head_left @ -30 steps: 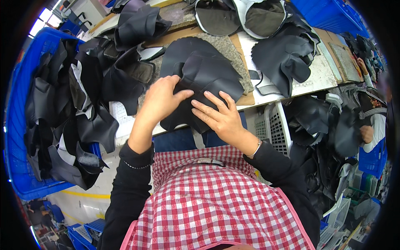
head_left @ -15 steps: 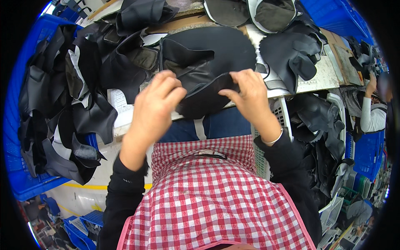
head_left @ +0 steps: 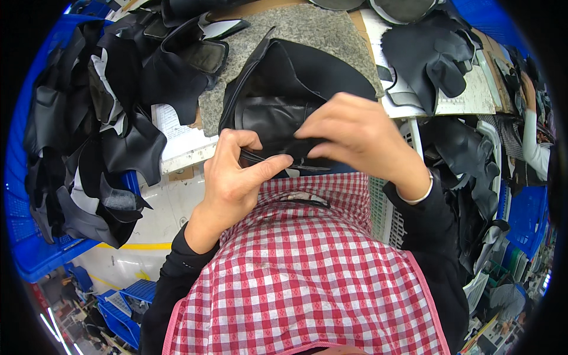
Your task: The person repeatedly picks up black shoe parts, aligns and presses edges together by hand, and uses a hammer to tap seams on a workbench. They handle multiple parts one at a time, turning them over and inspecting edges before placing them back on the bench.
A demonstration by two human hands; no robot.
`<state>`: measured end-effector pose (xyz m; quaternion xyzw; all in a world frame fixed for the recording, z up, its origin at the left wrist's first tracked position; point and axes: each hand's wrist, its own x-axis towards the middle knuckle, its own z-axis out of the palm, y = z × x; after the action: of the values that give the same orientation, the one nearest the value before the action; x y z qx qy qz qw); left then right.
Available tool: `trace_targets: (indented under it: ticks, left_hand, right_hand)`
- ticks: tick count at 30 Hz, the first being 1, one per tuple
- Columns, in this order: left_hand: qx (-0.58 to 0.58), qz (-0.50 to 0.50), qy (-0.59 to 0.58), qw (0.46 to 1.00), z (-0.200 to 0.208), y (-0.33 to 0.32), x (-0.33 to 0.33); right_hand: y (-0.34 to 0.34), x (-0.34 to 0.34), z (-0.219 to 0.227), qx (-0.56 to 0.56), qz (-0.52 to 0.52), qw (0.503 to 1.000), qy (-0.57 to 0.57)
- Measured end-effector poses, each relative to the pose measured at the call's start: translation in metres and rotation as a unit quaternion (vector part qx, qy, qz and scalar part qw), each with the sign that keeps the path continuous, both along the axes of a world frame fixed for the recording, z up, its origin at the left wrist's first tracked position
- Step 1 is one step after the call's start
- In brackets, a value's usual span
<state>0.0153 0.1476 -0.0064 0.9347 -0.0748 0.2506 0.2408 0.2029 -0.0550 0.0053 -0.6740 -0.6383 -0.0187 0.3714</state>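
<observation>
Curling inward, left hand (head_left: 229,177) grips the black piece (head_left: 331,74).

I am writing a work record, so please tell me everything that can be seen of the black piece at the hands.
The black leather-like piece looks smooth and flexible, with a stitched seam on its raised flap. It is open like a pouch, its creased inner face showing. It lies partly on the grey slab, its near side toward the checked apron. The left grip pinches its near edge; the right grip, blurred, is over its right side, contact unclear.
</observation>
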Motion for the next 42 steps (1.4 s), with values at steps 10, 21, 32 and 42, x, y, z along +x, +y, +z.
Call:
trace_targets:
  ticks: [10, 21, 32, 42]
  left_hand:
    - [-0.001, 0.001, -0.007, 1.000, 0.011, 0.007, 0.001]
    - [-0.128, -0.059, -0.069, 0.988, 0.025, 0.029, 0.013]
    - [-0.215, 0.085, -0.003, 0.973, 0.018, 0.042, 0.041]
    - [-0.188, 0.082, -0.036, 0.978, 0.029, 0.037, 0.038]
  right_hand:
    - [0.035, -0.021, -0.021, 0.021, -0.005, 0.997, -0.069]
    - [0.003, 0.068, -0.032, 0.181, -0.198, 0.828, 0.492]
    - [-0.045, 0.011, -0.085, -0.128, -0.128, 0.781, 0.597]
    - [0.010, -0.009, -0.067, 0.189, -0.089, 0.623, 0.754]
